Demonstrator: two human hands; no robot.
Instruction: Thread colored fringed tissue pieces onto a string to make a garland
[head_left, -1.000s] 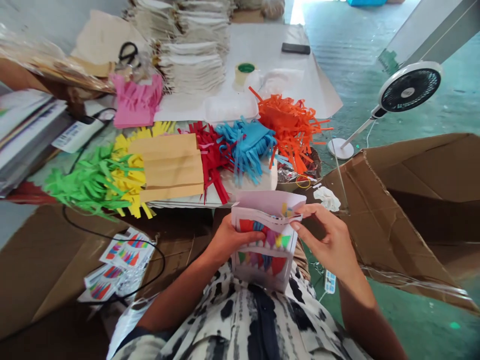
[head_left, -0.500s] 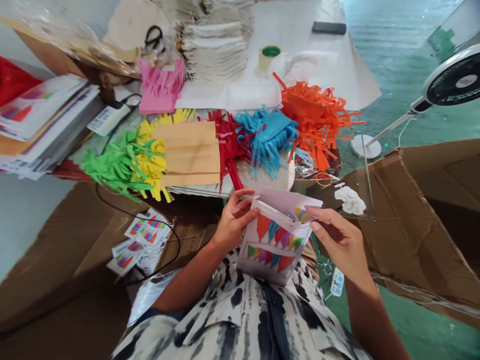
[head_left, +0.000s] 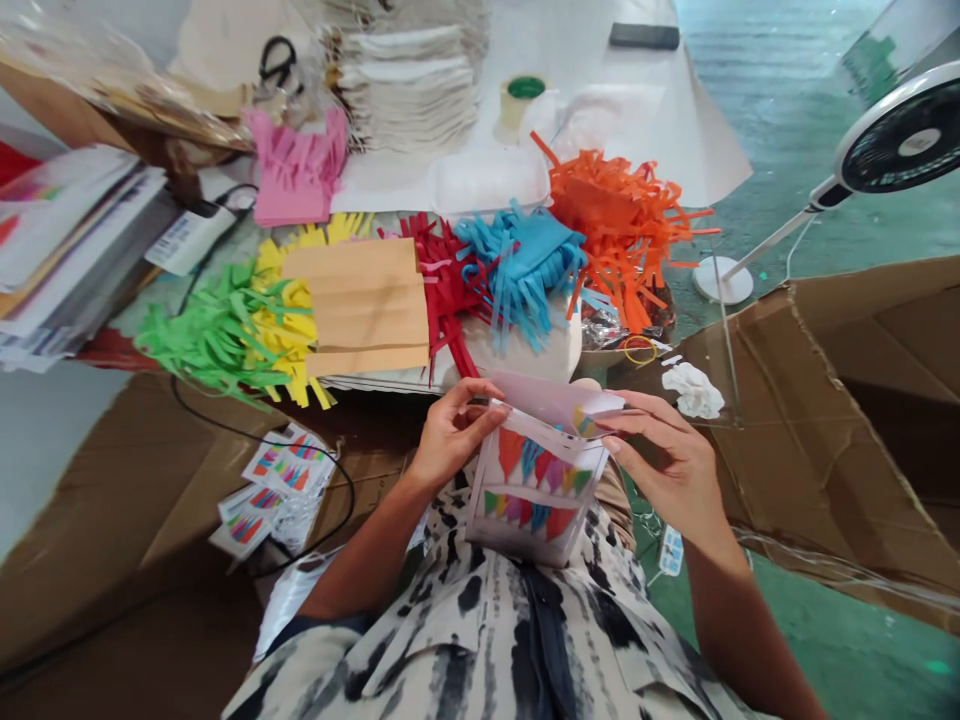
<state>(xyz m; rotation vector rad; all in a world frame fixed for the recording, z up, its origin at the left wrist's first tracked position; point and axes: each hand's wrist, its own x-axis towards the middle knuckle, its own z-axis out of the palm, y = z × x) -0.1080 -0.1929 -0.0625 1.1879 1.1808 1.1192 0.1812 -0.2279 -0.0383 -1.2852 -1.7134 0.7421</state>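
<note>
Just beyond the hands, fringed paper bundles crowd the table edge: red (head_left: 442, 290), blue (head_left: 517, 260) and orange (head_left: 619, 235), with a kraft paper bundle (head_left: 352, 305) further left. A brown cardboard box flap (head_left: 810, 420) lies right of the right hand, and printed sheets (head_left: 281, 475) lie left of the left hand. Nothing stands between the hands and the folded paper sheet (head_left: 540, 480), printed with coloured triangles. It is held between them, over the patterned shirt (head_left: 480, 640), its long axis pointing away from the chest, the open folded top toward the table. Both hands grip it lightly, the left hand (head_left: 457, 435) at the upper left edge, the right hand (head_left: 664, 465) at the upper right fold – fingers curled, neither hand wide open.
</note>
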